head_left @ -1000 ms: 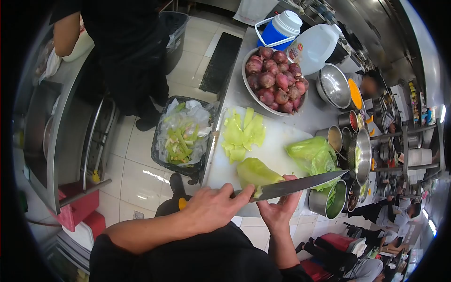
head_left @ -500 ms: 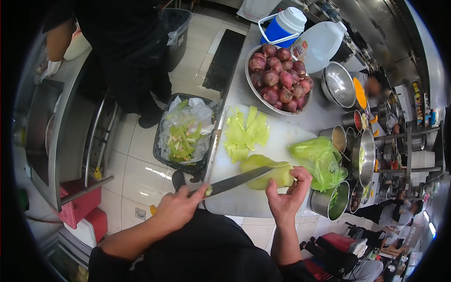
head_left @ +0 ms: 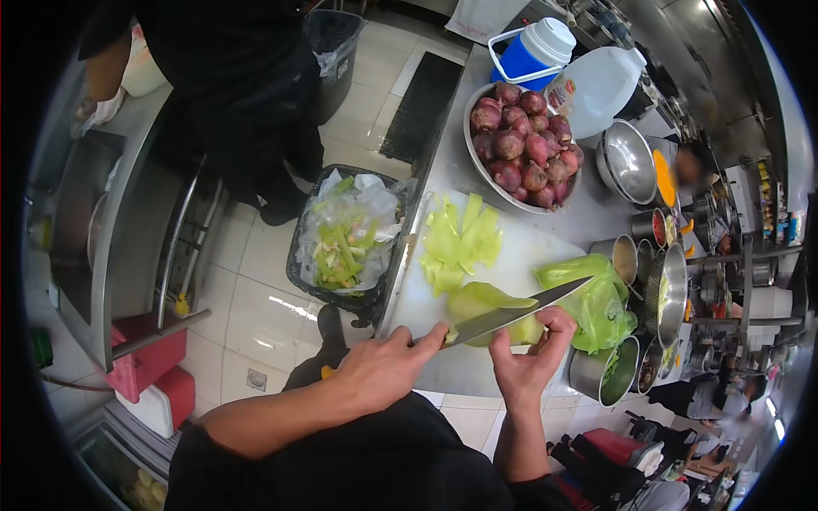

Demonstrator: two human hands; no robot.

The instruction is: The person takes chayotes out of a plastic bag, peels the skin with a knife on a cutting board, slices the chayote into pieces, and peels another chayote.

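Observation:
My left hand [head_left: 394, 362] is closed around the handle of a long kitchen knife [head_left: 515, 312]. The blade slants up and right across a large pale green vegetable [head_left: 481, 297], whose exact kind I cannot tell. With curled fingers and thumb, my right hand [head_left: 532, 353] grips the vegetable's right end, close to the blade. Both lie over a white cutting board [head_left: 411, 305]. Broad, thin pale green slices [head_left: 460, 241] are spread on the board beyond the vegetable. To its right rests a green plastic bag [head_left: 596, 294]; its contents are unclear.
Red onions [head_left: 528, 149] fill a metal bowl behind the board. A blue-and-white jug [head_left: 537, 55], a plastic bottle [head_left: 596, 89] and several metal containers line the counter. A lined bin [head_left: 394, 255] with scraps stands at left. Another person [head_left: 230, 111] stands beyond it.
The knife has moved right and upward over the vegetable, its tip now reaching in front of the green bag. My left hand has moved right with it. The whole view has shifted slightly.

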